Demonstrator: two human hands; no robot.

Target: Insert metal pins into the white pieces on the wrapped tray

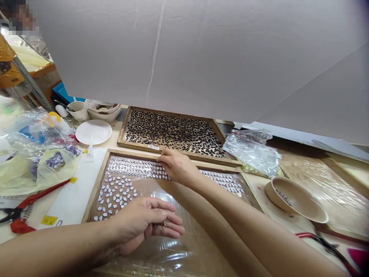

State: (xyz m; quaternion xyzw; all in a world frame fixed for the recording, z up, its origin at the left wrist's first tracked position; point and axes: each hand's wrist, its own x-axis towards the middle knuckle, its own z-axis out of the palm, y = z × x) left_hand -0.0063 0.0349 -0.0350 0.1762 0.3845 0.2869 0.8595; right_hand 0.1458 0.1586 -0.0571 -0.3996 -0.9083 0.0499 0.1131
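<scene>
My left hand [150, 223] is turned palm up over the near wooden tray [107, 157], fingers cupped under several small, thin dark metal pieces [162, 223]. My right hand [180, 166] reaches to the tray's far side, fingertips pinched down at the rows of small white pieces [135, 167]; what they hold is hidden. Dark centres show on many of the pieces in those rows. At the tray's left, loose white leaf-shaped pieces [115, 194] lie scattered on the clear film [170, 252].
Behind stands a second wooden tray [173, 132] covered with small dark pieces. A beige bowl [300, 200] with small metal bits is at right, near red-handled pliers [319, 240]. Red cutters [24, 211] and plastic bags [43, 154] lie left. A large white sheet [207, 57] hangs low overhead.
</scene>
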